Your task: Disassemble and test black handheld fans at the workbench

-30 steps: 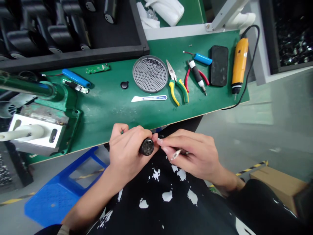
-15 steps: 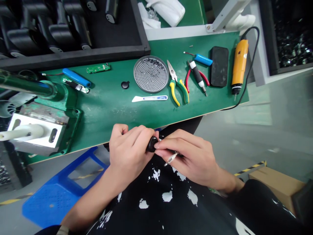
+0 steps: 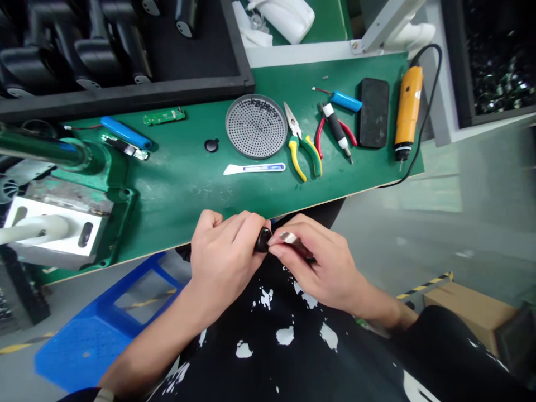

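My left hand (image 3: 224, 254) is closed round a small black cylindrical part (image 3: 263, 239), held over my lap just below the front edge of the green bench (image 3: 184, 184). Only the part's end shows between my fingers. My right hand (image 3: 320, 262) is closed on a thin tool with a metal tip (image 3: 295, 244), its fingertips pressed against the black part. Both hands meet at the part.
On the bench lie a round perforated grey disc (image 3: 257, 125), yellow-green pliers (image 3: 305, 148), red cutters (image 3: 335, 128), a white spudger (image 3: 254, 167), a black phone (image 3: 373, 113), an orange electric screwdriver (image 3: 407, 111), blue battery cells (image 3: 123, 132) and a green press (image 3: 71, 190). A blue stool (image 3: 104, 329) stands lower left.
The black part has turned in my left hand, so its end face no longer shows. My right hand has shifted left and swung the tool's metal tip up toward the part.
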A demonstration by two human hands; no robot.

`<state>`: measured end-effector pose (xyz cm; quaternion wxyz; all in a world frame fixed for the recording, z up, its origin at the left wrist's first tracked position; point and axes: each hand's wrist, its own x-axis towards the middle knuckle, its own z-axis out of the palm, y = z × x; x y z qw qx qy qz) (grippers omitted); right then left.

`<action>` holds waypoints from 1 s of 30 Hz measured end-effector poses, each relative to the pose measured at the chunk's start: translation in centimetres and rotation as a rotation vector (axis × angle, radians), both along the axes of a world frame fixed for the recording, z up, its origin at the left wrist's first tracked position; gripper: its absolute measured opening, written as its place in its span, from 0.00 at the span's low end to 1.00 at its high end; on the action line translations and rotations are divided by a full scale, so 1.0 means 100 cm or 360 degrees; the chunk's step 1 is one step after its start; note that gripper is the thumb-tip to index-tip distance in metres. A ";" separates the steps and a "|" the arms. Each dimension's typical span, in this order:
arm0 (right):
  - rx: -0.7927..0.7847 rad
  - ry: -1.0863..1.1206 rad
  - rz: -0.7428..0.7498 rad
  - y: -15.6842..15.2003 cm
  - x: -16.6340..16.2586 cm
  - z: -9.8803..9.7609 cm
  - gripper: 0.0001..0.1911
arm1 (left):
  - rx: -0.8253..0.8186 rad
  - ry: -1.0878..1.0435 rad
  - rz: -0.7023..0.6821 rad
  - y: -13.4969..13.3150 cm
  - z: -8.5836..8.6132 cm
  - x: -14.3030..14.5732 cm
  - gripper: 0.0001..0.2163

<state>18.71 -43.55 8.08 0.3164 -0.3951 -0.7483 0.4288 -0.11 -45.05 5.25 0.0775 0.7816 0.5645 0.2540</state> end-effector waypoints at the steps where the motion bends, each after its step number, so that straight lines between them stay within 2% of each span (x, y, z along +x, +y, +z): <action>1: 0.0013 0.0016 -0.0035 0.000 0.000 0.001 0.06 | -0.0001 0.0002 -0.0001 0.000 0.001 0.000 0.11; 3: 0.0042 0.0012 -0.0078 -0.001 -0.001 0.002 0.08 | -0.0008 0.0036 0.0003 0.001 0.003 -0.002 0.11; 9: 0.0143 -0.0136 -0.0012 0.000 0.002 0.002 0.08 | -0.0031 0.0180 -0.0023 0.000 0.004 -0.006 0.12; 17: 0.0097 -0.0466 0.0127 0.005 0.007 0.002 0.05 | -0.0195 0.0349 -0.0174 -0.003 0.000 -0.006 0.09; 23: 0.0108 -0.0587 0.0095 0.005 0.006 -0.005 0.02 | -0.0218 0.0365 -0.0253 0.000 -0.003 -0.002 0.07; 30: -0.0138 -0.0568 0.0071 0.008 0.003 -0.012 0.07 | -0.0174 0.0269 -0.0281 0.002 -0.014 0.001 0.06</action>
